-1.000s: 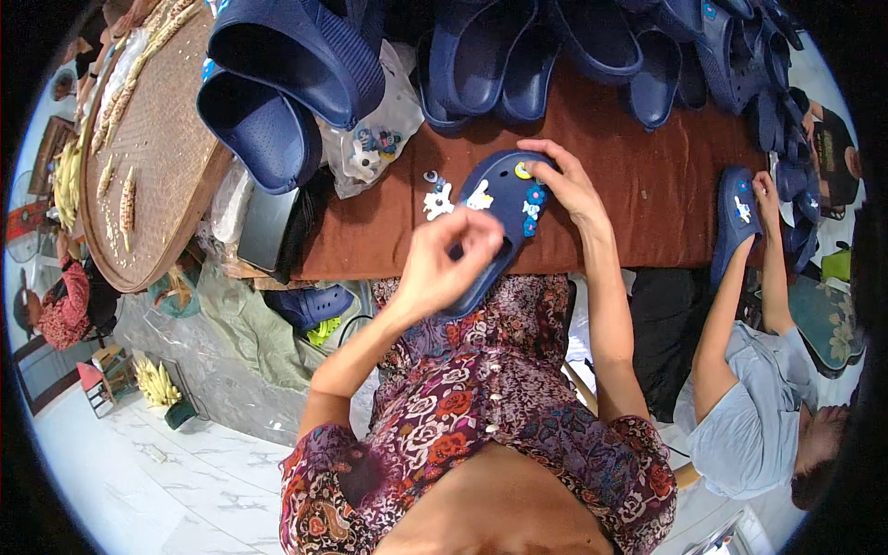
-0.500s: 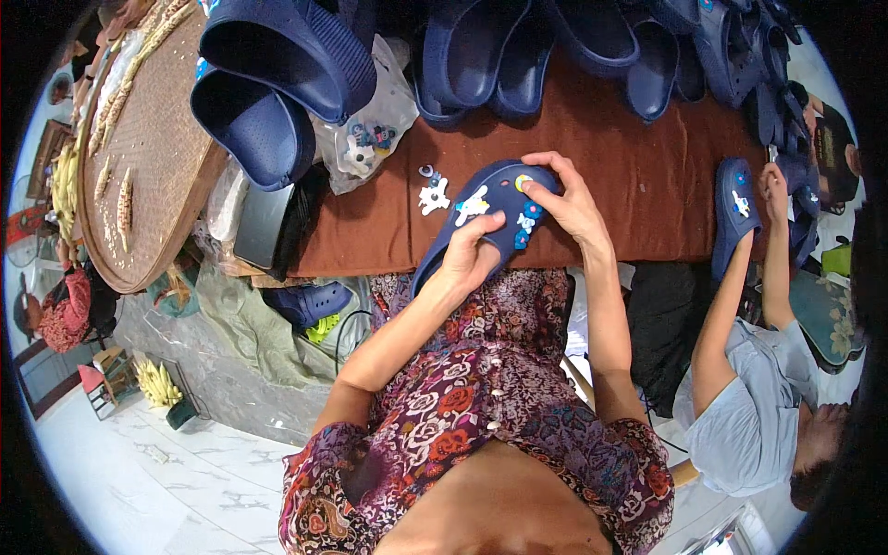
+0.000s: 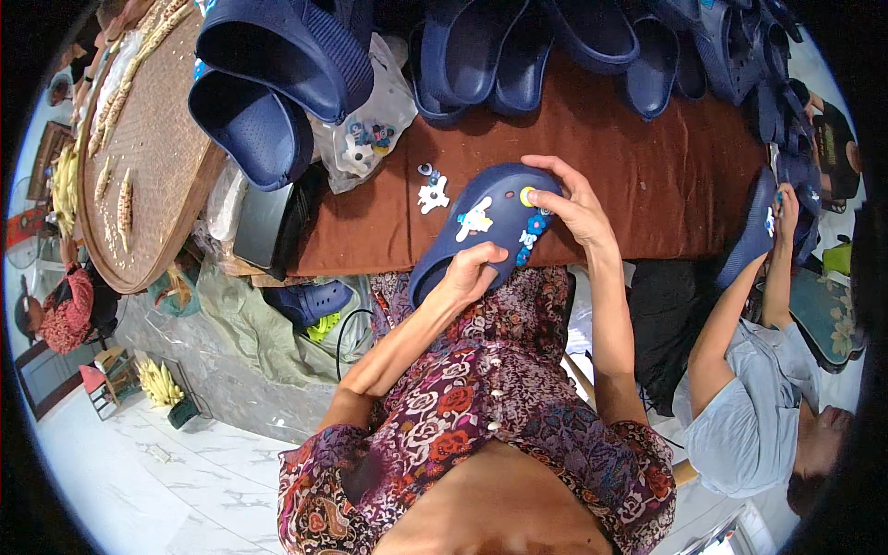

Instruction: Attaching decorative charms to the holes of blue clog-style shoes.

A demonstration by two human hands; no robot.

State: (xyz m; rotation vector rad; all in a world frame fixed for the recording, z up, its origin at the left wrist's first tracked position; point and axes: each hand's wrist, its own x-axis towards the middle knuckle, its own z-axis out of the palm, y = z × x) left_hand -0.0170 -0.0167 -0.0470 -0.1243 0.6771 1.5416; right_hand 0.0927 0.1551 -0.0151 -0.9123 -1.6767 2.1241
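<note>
My left hand (image 3: 472, 270) has slid down to grip the navy clog (image 3: 486, 227) at its heel, while my right hand's (image 3: 575, 205) fingers pinch its charm-studded toe over the desk (image 3: 647, 199).

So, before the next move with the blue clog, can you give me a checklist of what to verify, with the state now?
1. Left hand grips the blue clog at its heel end: ok.
2. Right hand steadies the toe end, fingers at the yellow charm: ok.
3. Yellow charm pressed fully in: cannot tell.
4. White charm sits on the clog: ok.
5. Loose charms lie on the brown cloth, apart from both hands: ok.
</note>
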